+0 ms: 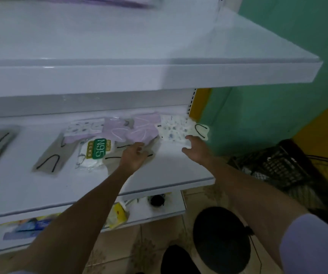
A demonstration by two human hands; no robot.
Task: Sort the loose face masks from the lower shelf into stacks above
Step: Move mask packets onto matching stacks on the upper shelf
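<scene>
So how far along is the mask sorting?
Early. Done: only a blurred lilac pile shows at the top edge. In hand: left hand on a grey black-looped mask, right hand touching a white patterned mask. Remaining: lilac masks, the green-labelled N95 pack, more grey masks, all loose on the lower shelf.

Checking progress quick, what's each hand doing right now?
Left hand: open, fingers resting on a grey mask.
Right hand: open, fingertips touching the white patterned mask, not gripping it.
</scene>
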